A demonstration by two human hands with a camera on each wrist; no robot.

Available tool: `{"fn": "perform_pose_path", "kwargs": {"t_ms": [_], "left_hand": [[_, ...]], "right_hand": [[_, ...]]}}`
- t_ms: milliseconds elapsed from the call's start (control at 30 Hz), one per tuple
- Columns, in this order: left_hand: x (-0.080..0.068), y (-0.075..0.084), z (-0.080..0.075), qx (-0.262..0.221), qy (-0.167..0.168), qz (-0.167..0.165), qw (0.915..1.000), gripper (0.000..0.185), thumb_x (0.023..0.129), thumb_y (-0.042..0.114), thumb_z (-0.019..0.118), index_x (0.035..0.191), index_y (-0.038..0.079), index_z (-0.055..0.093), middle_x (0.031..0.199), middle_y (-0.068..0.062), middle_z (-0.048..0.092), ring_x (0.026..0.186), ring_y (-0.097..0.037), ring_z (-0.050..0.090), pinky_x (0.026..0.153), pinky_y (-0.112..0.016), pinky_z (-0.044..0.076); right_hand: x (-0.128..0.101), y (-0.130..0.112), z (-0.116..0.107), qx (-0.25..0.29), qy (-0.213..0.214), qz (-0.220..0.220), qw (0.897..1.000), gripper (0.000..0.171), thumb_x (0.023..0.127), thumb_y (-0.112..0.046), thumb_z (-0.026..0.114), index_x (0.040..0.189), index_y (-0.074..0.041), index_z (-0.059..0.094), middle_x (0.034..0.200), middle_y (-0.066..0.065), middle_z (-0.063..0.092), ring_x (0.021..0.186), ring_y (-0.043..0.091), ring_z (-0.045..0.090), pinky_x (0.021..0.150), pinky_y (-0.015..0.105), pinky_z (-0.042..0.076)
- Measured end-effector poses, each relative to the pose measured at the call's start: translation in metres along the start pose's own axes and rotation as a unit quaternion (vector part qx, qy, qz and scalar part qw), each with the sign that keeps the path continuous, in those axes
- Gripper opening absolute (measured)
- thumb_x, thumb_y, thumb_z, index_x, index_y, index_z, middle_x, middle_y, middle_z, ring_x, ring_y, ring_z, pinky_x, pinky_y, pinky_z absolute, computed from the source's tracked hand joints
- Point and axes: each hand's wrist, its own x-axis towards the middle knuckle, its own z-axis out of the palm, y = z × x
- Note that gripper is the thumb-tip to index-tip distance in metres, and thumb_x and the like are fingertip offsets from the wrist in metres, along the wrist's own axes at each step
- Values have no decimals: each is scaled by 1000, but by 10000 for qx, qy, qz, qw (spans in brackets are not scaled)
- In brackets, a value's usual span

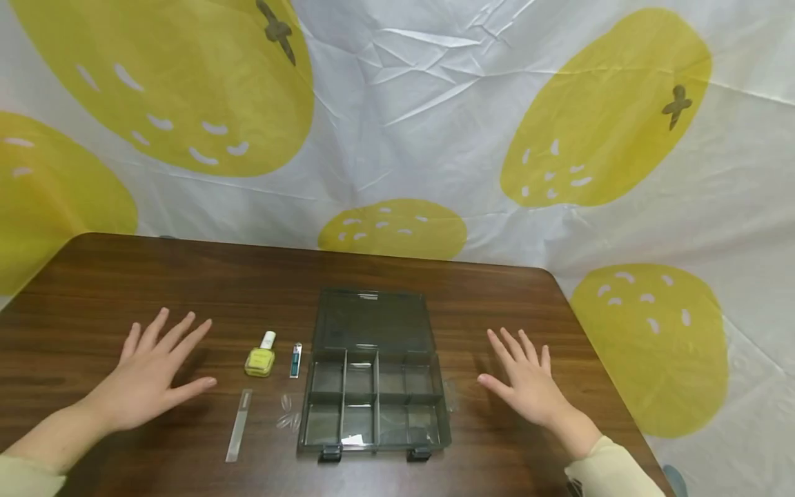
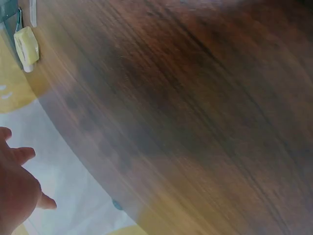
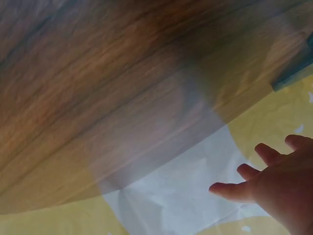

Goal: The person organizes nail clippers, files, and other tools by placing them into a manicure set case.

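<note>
My left hand (image 1: 145,376) is spread with straight fingers at the left side of the table, holding nothing. Nearest to it stand a yellow nail polish bottle (image 1: 259,361) with a white cap and a thin nail file (image 1: 239,426). My right hand (image 1: 528,383), also spread and holding nothing, is to the right of a dark see-through compartment box (image 1: 376,397). The box's lid (image 1: 375,321) lies folded back, away from me. Between bottle and box lies a small narrow item with a teal label (image 1: 295,361); its kind is unclear. Several clear nail tips (image 1: 286,420) lie left of the box.
Faint clear pieces (image 1: 450,396) lie at the box's right side. Two latches (image 1: 330,453) stick out at its front. The brown wooden table (image 1: 186,269) has rounded far corners and meets a white curtain (image 1: 404,138) printed with yellow fruit.
</note>
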Motion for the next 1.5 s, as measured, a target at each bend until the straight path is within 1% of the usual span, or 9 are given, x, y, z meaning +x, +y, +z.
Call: {"fn": "perform_pose_path", "kwargs": {"t_ms": [200,333,467,633,867,1000,1200,1367,1500], "left_hand": [[12,8,0,-120,-213,-136,9996,87,83,53,60,150,14,20,146,-29,29,136,-55,8,101,-73,-5],[21,16,0,-217,-314,-262,9989,88,82,56,61,148,10,25,145,-27,31,132,-55,19,99,-73,7],[29,25,1,-380,-399,-390,9977,89,81,57,62,144,3,31,141,-26,36,124,-52,31,94,-70,25],[39,35,3,-988,-567,-666,9913,95,78,59,64,142,-2,30,137,-28,39,122,-51,37,91,-65,37],[51,45,9,-1791,-557,-1064,9765,90,78,50,69,137,-8,32,126,-31,47,109,-43,52,86,-53,45],[56,51,12,-2099,-577,-1312,9672,82,78,45,70,129,-12,39,114,-29,53,98,-36,55,79,-46,48],[60,52,20,-2361,-872,-1742,9520,79,80,47,68,124,-13,43,110,-29,54,98,-37,55,80,-45,48],[60,54,26,-2581,-998,-1993,9400,78,78,44,71,122,-13,43,108,-29,55,93,-32,56,74,-38,48],[60,56,32,-2576,-912,-1926,9425,72,75,37,75,117,-14,45,103,-27,56,85,-27,56,67,-31,47]], "right_hand": [[-1,-3,-3,1279,-447,334,9902,60,97,-37,45,148,-12,25,149,22,27,137,48,13,99,73,7],[-1,-7,-7,2282,-938,700,9665,61,99,-36,40,150,-12,18,153,22,18,139,48,8,101,73,9],[0,-8,-9,2987,-1254,785,9428,66,97,-32,46,150,-8,14,152,26,17,137,48,18,105,64,23],[1,-9,-7,4165,-1698,758,8899,72,96,-26,51,148,0,10,147,34,16,124,46,40,91,48,48],[0,-11,-1,5415,-2291,1141,8008,78,96,-30,50,147,5,1,143,39,18,113,24,53,89,42,51],[-2,-12,4,5784,-2508,1146,7677,79,97,-30,49,146,7,0,136,35,31,107,18,56,88,41,51],[-2,-15,12,6187,-2821,1081,7252,74,98,-24,48,143,11,2,111,3,53,100,17,60,87,39,52],[-1,-20,17,6315,-3012,1049,7067,74,97,-23,49,142,14,3,108,5,53,98,19,62,87,40,52],[-2,-24,19,6221,-3098,1113,7104,75,96,-21,51,143,13,4,111,8,49,97,18,60,87,38,52]]}}
